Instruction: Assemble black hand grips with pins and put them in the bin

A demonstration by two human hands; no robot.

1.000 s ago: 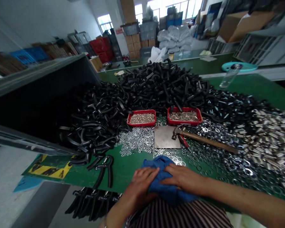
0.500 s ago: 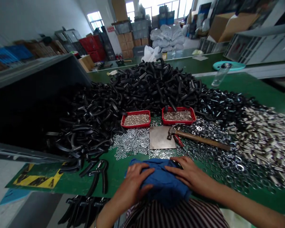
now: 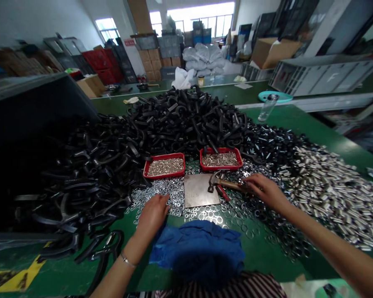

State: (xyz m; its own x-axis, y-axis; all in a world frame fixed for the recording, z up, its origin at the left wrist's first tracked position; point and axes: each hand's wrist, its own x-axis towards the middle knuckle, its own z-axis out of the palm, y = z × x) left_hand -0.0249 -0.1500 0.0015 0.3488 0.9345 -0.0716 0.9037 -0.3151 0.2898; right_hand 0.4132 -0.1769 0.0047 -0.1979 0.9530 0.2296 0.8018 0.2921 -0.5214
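My left hand (image 3: 153,211) reaches into the spread of small silvery nuts or washers (image 3: 177,188), its fingers curled and pressed together; anything between them is hidden. On the right, my right hand (image 3: 264,188) hangs over the wooden handle of a claw hammer (image 3: 230,184), fingertips drawn together among small metal rings. What they pinch, if anything, is too small to make out. The hammer's head rests on a flat metal plate (image 3: 200,196); beside it lies a red-handled tool (image 3: 223,193). A crumpled blue cloth (image 3: 202,240) lies in front of me, apart from both hands.
Two red trays (image 3: 164,175) (image 3: 221,168) hold small metal pins. Behind them rises a heap of black curved handles (image 3: 186,116), spilling from a dark crate (image 3: 81,93) at left. Metal sleeves (image 3: 332,190) are piled at right. A clear bottle (image 3: 268,108) stands farther back.
Both hands have left the blue cloth. My left hand has moved forward to the small nuts or washers, my right hand forward and right to the hammer handle. The view has shifted.
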